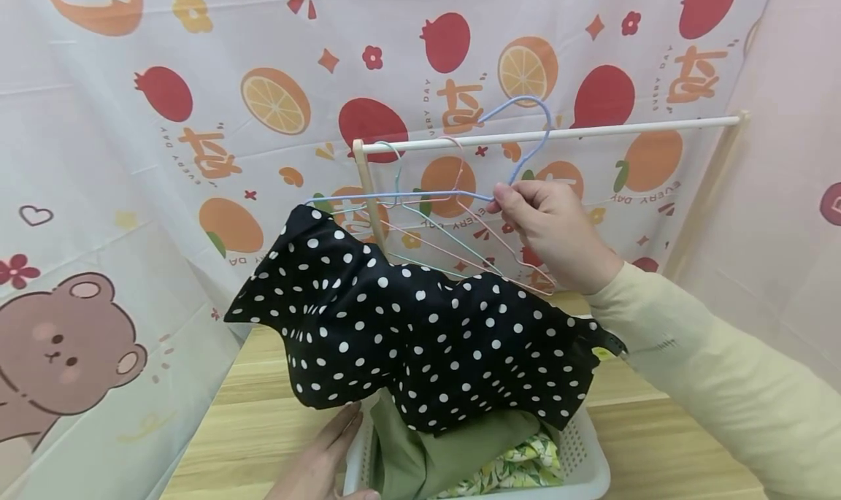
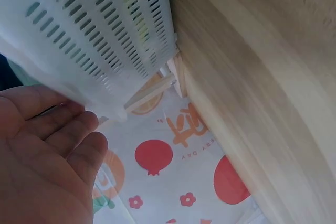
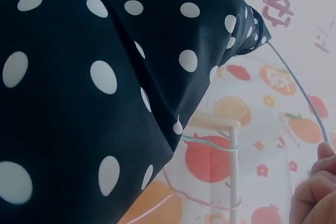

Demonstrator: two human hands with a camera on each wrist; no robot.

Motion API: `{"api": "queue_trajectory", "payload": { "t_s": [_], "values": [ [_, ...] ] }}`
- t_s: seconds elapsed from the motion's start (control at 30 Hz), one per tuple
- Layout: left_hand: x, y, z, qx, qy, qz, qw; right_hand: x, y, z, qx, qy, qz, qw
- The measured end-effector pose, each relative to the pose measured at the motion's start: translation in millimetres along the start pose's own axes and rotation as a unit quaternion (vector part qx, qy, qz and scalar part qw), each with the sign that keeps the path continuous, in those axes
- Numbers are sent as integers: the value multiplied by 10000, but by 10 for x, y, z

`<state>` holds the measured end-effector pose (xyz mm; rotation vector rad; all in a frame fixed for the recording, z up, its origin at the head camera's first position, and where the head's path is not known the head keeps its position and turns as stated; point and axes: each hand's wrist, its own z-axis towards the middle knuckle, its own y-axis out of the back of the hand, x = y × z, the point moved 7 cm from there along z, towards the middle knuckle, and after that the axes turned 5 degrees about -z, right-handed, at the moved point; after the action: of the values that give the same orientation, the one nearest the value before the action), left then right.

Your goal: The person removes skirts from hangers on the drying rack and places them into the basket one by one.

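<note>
My right hand (image 1: 558, 222) pinches a blue wire hanger (image 1: 420, 193) at the base of its hook, thumb on the near side. From the hanger's left end hangs a black garment with white polka dots (image 1: 420, 332), its right part sagging low over a white basket (image 1: 591, 456). Close up, the dotted cloth (image 3: 79, 87) fills much of the right wrist view. At the basket's left side rests my left hand (image 1: 322, 449). In the left wrist view its loosely extended fingers (image 2: 79, 135) touch the basket's rim, palm toward the camera.
Inside the basket lie an olive-green cloth (image 1: 453, 449) and a yellow-green patterned cloth (image 1: 525, 467). Behind stands a wooden rack with a white rail (image 1: 591, 130), carrying a green hanger (image 1: 398, 168) and a pink hanger (image 1: 462, 164). A fruit-print curtain (image 1: 276, 40) hangs behind the wooden table (image 1: 243, 412).
</note>
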<state>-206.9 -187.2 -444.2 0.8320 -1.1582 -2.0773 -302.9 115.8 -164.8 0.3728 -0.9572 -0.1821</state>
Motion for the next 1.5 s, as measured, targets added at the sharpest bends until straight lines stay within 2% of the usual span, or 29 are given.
{"api": "queue_trajectory", "payload": {
  "t_s": [0.2,0.37,0.43,0.5,0.57,0.67,0.77,0.87,1.07,1.27,1.5],
  "values": [
    [4,157,28,-291,-162,-149,9993,-116,37,-19,-127,-146,-9,9998],
    [45,365,68,-425,187,114,9989,-188,58,-53,-118,-228,96,9996],
    [31,484,107,-625,153,212,9977,-217,62,-76,-78,-301,91,9995],
    [0,619,160,-962,-52,228,9951,-238,63,-104,-32,-349,37,9994],
    [-42,763,215,-1362,-279,236,9900,-247,71,-136,3,-358,-29,9994],
    [-94,968,287,-2045,-579,211,9769,-249,83,-181,44,-340,-16,9994],
    [-123,1131,314,-2705,-650,212,9603,-255,96,-221,98,-367,127,9992],
    [-139,1224,314,-3087,-611,244,9489,-256,110,-261,115,-398,116,9991],
    [-183,1304,373,-3294,-651,262,9416,-256,102,-339,107,-561,-38,9984],
    [-190,1427,510,-3417,-417,288,9384,-296,45,-426,488,-763,177,9957],
    [-197,1543,728,-3416,-122,96,9397,-267,-6,-509,918,-527,87,9943]
  ]
}}
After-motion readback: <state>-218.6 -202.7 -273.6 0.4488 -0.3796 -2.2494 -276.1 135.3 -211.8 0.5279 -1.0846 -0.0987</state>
